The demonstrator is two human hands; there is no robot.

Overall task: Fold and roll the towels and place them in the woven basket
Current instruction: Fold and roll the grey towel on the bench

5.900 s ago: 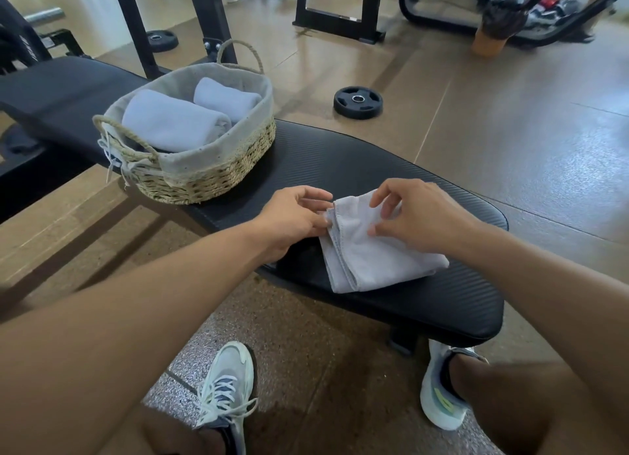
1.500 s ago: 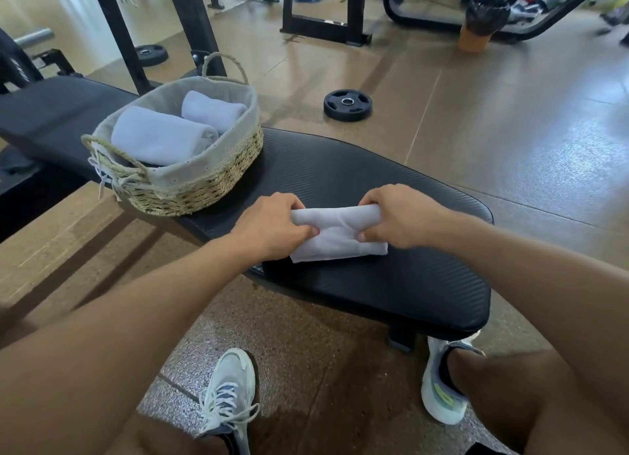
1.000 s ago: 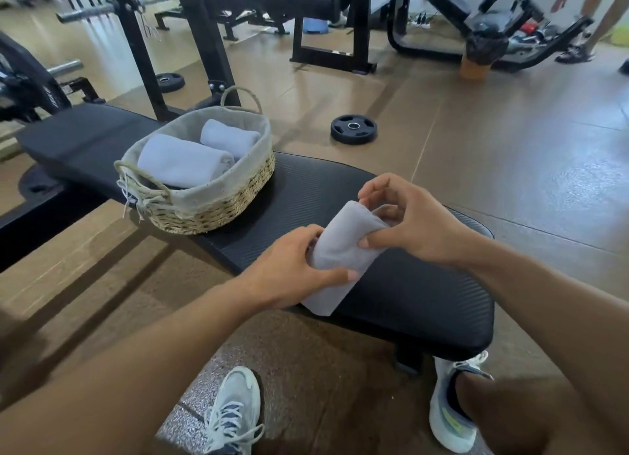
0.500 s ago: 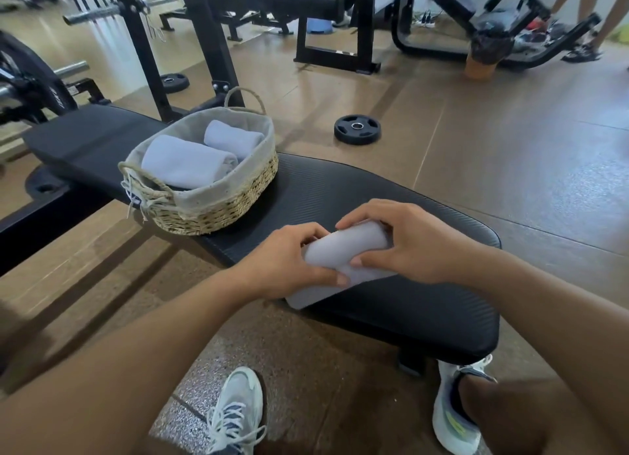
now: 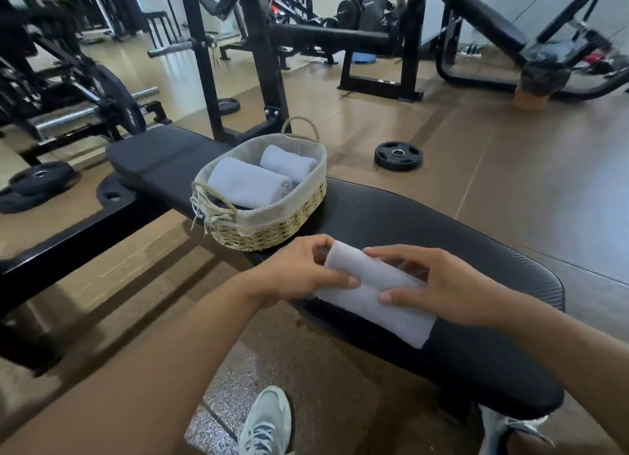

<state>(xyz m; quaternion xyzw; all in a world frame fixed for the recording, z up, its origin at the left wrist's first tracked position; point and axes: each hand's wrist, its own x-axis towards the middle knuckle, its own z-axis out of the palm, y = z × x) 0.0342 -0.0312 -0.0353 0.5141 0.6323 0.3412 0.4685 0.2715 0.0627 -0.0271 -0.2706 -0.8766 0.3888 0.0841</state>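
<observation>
Towel [image 5: 374, 293], loosely folded seconds ago, now lies rolled on the worktop [image 5: 476, 250], both hands' fingers [image 5: 343, 281] grasping it, ready for the woven basket [image 5: 272, 230].

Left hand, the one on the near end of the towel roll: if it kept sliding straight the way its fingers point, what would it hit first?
The left hand points right, across the rolled towel it grips. Going straight on, it would likely meet the right hand first, which holds the same roll; the depth between them is hard to judge.
</observation>
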